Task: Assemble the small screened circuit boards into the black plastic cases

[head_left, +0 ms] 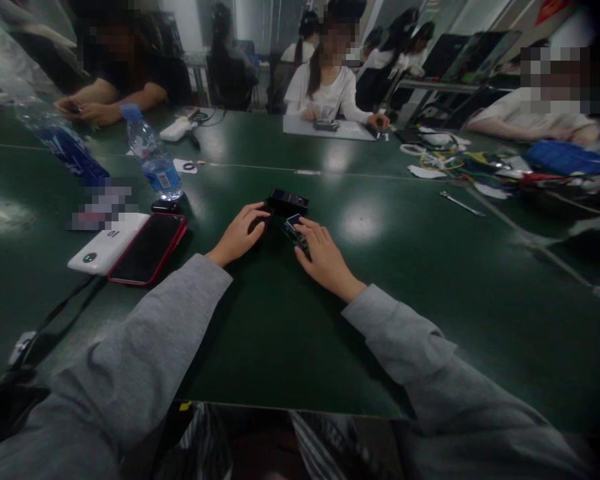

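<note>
My right hand (325, 257) grips a small green circuit board (291, 233) with a dark blue face on top, thumb on the near side and fingers over its upper edge. Left of it, my left hand (239, 233) rests low over the table, fingers bent and thumb apart from them. The area under its fingertips is dark, and I see nothing plainly held there. Just beyond both hands lies a black rectangular case (289, 200), nearest to my left fingertips. Grey sleeves cover both my forearms.
On the left lie a red-cased phone (149, 248), a white power bank (105, 248) with a cable and a water bottle (153, 157). A wrench (461, 203) and tangled wires (500, 167) are on the right of the green table (300, 353). People sit across it.
</note>
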{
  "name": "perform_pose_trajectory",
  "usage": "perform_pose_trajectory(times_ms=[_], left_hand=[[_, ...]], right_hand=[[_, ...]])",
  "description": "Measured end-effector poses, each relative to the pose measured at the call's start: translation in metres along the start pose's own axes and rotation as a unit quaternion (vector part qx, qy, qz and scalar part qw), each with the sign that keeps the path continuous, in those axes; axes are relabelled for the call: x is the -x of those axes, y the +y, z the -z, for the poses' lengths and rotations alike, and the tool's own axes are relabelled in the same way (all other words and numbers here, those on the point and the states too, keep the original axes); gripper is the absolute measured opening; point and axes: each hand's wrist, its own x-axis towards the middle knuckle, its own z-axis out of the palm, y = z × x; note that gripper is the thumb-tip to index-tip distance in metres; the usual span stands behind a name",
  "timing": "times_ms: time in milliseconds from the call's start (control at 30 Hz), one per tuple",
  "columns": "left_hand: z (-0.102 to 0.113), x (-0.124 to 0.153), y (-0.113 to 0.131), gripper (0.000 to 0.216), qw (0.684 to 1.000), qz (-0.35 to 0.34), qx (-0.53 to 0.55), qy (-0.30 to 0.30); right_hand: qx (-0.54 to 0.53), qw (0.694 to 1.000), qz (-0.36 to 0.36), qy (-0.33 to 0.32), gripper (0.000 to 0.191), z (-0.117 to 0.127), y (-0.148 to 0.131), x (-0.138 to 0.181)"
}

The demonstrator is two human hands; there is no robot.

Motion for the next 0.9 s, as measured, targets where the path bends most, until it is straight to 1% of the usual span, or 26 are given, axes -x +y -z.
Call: perform_pose_trajectory(times_ms=[367,900], left_hand=[[0.0005,-0.0001,0.0009,0.028,1.0,-0.006,0.009,0.005],[0.0006,-0.0003,0.0008,0.028,1.0,0.004,0.008,-0.001]], right_hand=[[-0.004,1.0,-0.001,0.001,0.048,-0.0001,0.0003,0.0002],[0.001,1.0,-0.002,0.0,0.046,-0.0012,0.0002,0.0]])
